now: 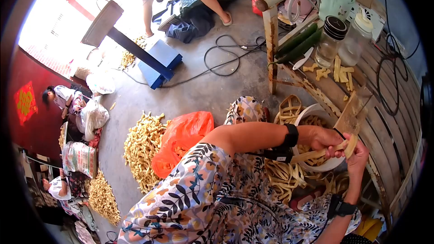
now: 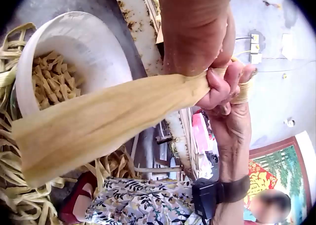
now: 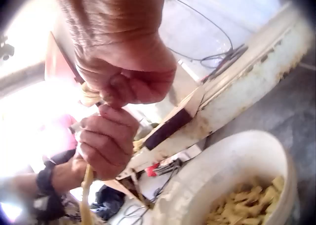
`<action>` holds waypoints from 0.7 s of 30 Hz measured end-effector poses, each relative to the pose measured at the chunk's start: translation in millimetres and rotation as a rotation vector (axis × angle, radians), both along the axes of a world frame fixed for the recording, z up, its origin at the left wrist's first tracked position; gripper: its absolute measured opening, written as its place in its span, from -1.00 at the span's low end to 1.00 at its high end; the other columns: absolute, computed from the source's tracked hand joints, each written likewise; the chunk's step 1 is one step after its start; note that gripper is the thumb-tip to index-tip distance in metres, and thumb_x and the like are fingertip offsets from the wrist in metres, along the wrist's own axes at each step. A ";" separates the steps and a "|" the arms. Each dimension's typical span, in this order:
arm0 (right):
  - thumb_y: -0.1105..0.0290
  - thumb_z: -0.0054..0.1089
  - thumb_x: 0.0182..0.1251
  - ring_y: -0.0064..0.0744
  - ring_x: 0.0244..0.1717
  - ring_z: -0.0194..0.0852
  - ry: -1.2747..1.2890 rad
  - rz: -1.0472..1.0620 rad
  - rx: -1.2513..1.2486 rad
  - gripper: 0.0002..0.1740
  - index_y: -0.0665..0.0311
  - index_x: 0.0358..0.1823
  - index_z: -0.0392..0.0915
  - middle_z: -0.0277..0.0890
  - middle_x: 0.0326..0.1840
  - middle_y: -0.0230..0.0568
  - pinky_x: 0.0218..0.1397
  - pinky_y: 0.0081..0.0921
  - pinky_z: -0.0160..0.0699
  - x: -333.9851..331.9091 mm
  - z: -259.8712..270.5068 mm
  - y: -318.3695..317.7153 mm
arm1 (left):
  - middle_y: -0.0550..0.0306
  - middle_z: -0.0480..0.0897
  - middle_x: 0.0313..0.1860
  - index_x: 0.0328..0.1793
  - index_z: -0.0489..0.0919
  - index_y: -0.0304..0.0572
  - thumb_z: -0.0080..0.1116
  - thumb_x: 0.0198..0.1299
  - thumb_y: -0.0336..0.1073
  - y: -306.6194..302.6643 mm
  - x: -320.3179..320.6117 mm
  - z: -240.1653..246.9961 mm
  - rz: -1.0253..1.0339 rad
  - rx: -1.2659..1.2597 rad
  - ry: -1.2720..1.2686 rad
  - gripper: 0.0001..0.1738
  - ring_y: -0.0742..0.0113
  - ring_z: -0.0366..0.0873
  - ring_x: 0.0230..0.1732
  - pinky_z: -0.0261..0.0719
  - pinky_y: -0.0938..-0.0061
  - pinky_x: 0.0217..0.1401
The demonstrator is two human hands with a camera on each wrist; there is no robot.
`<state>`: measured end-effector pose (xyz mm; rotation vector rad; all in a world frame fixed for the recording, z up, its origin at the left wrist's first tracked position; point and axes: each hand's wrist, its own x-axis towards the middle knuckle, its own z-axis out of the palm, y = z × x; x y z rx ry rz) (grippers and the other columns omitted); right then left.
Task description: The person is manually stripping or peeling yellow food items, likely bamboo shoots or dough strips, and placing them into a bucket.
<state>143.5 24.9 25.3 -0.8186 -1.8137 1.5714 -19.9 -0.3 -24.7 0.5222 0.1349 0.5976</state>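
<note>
A flat pale-yellow strip (image 1: 312, 156) (image 2: 108, 119) runs through both hands, which meet above the bucket's right side. My left hand (image 1: 318, 139) (image 2: 197, 32) (image 3: 108, 143) curls its fingers round the strip; its long free end hangs out beside the wrist. Close against it, my right hand (image 1: 358, 154) (image 2: 229, 126) (image 3: 131, 62) grips the folded other end, which bends over near the fingers. Part of the fold is hidden by fingers. Beneath them, a white bucket (image 1: 333, 165) (image 2: 106, 47) (image 3: 185, 188) holds small knotted yellow pieces (image 2: 54, 82) (image 3: 247, 205).
A slatted bench (image 1: 398, 135) carries a wooden block (image 1: 352, 115), jars (image 1: 329, 47) and cucumbers (image 1: 300, 43). Loose strips (image 1: 285, 178) lie beside the bucket. Piles of pieces (image 1: 142, 147), a red bag (image 1: 192, 129) and a blue scale (image 1: 156, 61) stand farther left, with other people beyond.
</note>
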 end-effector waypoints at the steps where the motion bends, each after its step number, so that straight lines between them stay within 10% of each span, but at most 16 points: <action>1: 0.21 0.27 0.09 -0.72 -0.58 0.35 -0.075 0.024 -0.046 -0.54 0.41 -0.08 0.48 0.42 -0.52 -0.45 -0.53 -0.82 0.28 -0.5 2.4 -1.4 | 0.21 0.51 -0.48 -0.21 0.49 -0.22 0.05 0.20 -0.14 -2.7 1.3 -4.7 -0.030 -0.039 -0.042 -0.73 0.60 0.25 -0.65 0.26 0.76 -0.61; 4: 0.20 0.28 0.08 -0.71 -0.50 0.39 -0.251 0.108 -0.182 -0.55 0.42 -0.13 0.48 0.44 -0.38 -0.36 -0.52 -0.81 0.33 -3.5 27.3 -12.3 | 0.17 0.51 -0.50 -0.23 0.47 -0.22 0.04 0.20 -0.22 -6.8 8.0 -12.4 -0.055 -0.064 -0.052 -0.80 0.61 0.25 -0.68 0.25 0.76 -0.65; 11: 0.39 0.26 0.02 -0.32 -0.29 0.45 -0.433 -0.305 0.914 -0.67 0.39 -0.17 0.52 0.46 -0.22 -0.16 -0.32 -0.48 0.39 -9.9 15.3 -7.8 | 0.16 0.51 -0.64 -0.31 0.51 -0.31 0.03 0.16 -0.42 -4.9 14.3 19.6 0.786 0.132 0.735 -0.90 0.57 0.39 -0.71 0.33 0.66 -0.70; 16: 0.21 0.11 0.20 -0.62 -0.43 0.50 -0.335 -0.199 -0.160 -0.73 0.29 -0.29 0.57 0.53 -0.47 -0.39 -0.41 -0.71 0.45 -5.9 10.8 2.4 | 0.22 0.47 -0.68 -0.43 0.50 -0.35 0.01 0.19 -0.40 -6.0 14.1 39.4 1.064 0.502 0.982 -0.82 0.57 0.39 -0.72 0.32 0.62 -0.73; 21: 0.39 0.18 0.10 -0.75 -0.59 0.23 -0.254 -0.235 -0.105 -0.82 0.39 -0.51 0.58 0.38 -0.65 -0.54 -0.52 -0.69 0.23 -4.6 -11.5 5.2 | 0.11 0.52 -0.64 -0.34 0.47 -0.40 0.06 0.18 -0.22 -11.3 6.2 52.5 0.866 0.628 1.057 -0.71 0.51 0.45 -0.70 0.36 0.60 -0.73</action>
